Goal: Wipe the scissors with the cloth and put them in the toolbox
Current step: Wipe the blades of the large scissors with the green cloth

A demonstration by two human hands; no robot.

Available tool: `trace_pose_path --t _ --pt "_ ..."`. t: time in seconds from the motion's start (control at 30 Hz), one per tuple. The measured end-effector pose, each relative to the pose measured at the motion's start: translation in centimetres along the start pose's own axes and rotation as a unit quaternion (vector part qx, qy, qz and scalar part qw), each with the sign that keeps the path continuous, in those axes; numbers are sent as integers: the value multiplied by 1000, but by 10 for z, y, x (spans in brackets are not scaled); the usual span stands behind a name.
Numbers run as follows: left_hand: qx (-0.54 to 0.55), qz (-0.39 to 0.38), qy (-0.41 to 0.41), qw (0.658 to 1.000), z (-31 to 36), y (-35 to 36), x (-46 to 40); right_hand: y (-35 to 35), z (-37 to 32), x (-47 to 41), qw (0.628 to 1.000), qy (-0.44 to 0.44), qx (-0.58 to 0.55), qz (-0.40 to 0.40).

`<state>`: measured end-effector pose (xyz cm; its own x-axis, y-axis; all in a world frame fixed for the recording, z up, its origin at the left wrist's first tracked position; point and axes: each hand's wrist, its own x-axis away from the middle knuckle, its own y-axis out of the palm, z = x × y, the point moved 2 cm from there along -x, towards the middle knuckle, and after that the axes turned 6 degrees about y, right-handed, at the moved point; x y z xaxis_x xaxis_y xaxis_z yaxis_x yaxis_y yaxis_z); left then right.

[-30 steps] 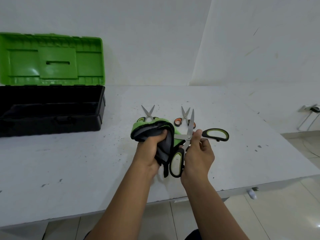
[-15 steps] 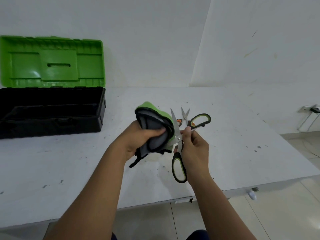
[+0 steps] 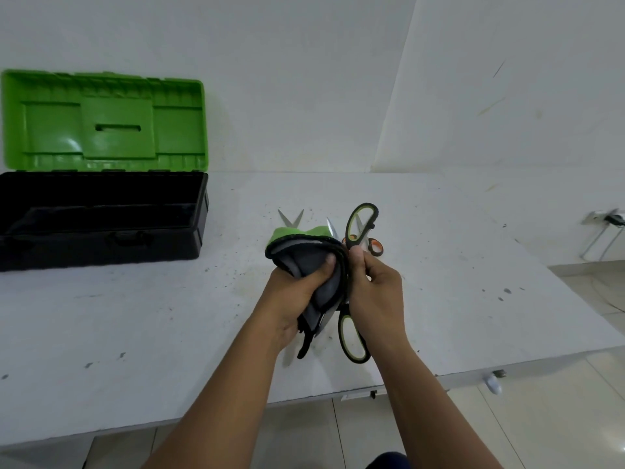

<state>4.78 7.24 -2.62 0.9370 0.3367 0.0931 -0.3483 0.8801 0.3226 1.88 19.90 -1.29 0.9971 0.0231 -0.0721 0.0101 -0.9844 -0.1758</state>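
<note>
My right hand (image 3: 375, 292) grips a pair of green-and-black scissors (image 3: 353, 336) spread wide open, one handle loop up at the back, the other down near me. My left hand (image 3: 297, 292) clutches a grey cloth with a green edge (image 3: 304, 252), wrapped around one blade; a blade tip pokes out above the cloth. Two more pairs lie on the table behind: one with only its blades showing (image 3: 290, 219), and an orange-handled pair (image 3: 374, 246), partly hidden. The black toolbox (image 3: 101, 245) stands open at the far left with its green lid (image 3: 101, 123) raised.
The white table (image 3: 135, 333) is speckled with dark marks; its front edge runs just below my forearms. Walls close the back and right. A cable and plug sit at the far right by the floor.
The scissors have swung so the upper handle loop points up and away. My left hand with the cloth has slid along the blade, closer to my right hand.
</note>
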Motion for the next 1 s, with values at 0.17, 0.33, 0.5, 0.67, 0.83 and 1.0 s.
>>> trace_pose_path --t 0.17,0.33,0.5,0.67,0.83,1.0 --pt "-28 8 -24 999 5 5 -1 5 3 -1 999 36 -21 -29" --pt "-103 39 0 994 11 6 -3 3 3 0 999 32 -14 -15" --pt "-203 6 104 974 18 14 5 7 7 1 999 47 10 5" --pt "-160 -33 95 982 17 13 0 9 4 2 999 32 32 10" --pt "79 -52 3 995 18 17 6 10 1 9 1000 7 21 16" --pt "-182 11 109 977 26 6 2 1 -7 11 999 -7 -21 33"
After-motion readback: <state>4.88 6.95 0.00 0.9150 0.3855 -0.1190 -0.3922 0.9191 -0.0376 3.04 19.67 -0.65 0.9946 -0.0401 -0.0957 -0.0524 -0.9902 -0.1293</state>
